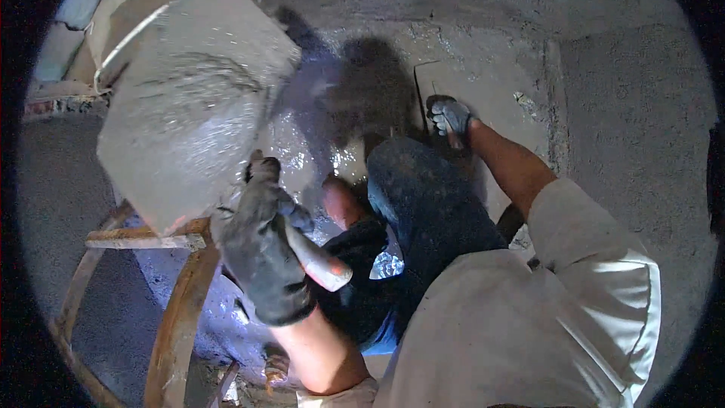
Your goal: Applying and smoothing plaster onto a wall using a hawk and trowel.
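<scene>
My left hand [264, 238], in a dark, dirty glove, is closed round the pale handle [321, 263] of what looks like a plasterer's hawk. Its wide, angular plate [181, 117] is tilted, coated with wet grey mortar and partly smeared by motion; the join with the handle is hidden. On the right, my other gloved hand, the right hand [451, 115], grips a plastering trowel. A thin dark edge of that trowel [420, 94] shows against the wet mortar surface [502, 79], while most of the blade blends into the grey.
A wooden frame [181, 317] with curved legs stands at lower left. Stacked pale bags or blocks [79, 7] lie at upper left. Rough grey surfaces [627, 106] rise on the right. My bent knee [415, 181] and bare foot [343, 202] are between my hands.
</scene>
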Demonstrator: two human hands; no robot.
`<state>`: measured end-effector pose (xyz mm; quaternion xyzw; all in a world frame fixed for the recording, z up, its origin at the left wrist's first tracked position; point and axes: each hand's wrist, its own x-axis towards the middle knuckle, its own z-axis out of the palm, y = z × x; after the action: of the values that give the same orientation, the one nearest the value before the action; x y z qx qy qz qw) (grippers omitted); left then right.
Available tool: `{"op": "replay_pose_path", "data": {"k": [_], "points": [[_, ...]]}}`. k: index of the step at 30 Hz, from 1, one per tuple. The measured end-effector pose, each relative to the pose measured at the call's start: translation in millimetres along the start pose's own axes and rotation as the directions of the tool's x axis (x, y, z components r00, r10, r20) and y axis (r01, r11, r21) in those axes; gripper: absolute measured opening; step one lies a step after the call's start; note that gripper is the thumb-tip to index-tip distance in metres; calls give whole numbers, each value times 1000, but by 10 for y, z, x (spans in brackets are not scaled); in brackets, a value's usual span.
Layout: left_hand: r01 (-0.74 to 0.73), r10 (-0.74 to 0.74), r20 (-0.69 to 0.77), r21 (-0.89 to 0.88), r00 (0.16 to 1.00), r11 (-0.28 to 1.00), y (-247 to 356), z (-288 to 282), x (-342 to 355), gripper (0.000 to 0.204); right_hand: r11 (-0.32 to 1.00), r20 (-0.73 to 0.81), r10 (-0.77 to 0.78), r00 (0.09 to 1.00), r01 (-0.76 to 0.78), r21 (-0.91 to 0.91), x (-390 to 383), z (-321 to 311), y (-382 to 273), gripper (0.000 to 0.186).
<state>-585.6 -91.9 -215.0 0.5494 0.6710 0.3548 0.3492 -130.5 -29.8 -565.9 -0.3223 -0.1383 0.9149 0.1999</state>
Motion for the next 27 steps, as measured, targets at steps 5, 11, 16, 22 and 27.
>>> {"op": "replay_pose_path", "data": {"k": [5, 11, 16, 22, 27], "points": [[46, -116, 158, 391, 981, 919, -106, 47, 71, 33, 727, -374, -444, 814, 84, -681, -339, 707, -36, 13], [-250, 151, 343, 265, 927, 931, -96, 607, 288, 31, 774, -238, -617, 750, 524, -357, -941, 2376, -1014, 10], [260, -44, 391, -521, 919, 813, 19, 1176, 442, 12, 319, 227, -579, 783, 474, -821, -1255, 3426, -1606, 16], [53, 79, 323, -382, 943, 923, 536, 1189, 803, 14, -880, 688, -447, 572, -145, -452, -1552, 3897, -2059, 28], [-687, 653, 215, 265, 726, 677, 1185, 997, 897, 18, -835, 593, -533, 603, -489, -253, -1885, 4658, -2420, 32]]}}
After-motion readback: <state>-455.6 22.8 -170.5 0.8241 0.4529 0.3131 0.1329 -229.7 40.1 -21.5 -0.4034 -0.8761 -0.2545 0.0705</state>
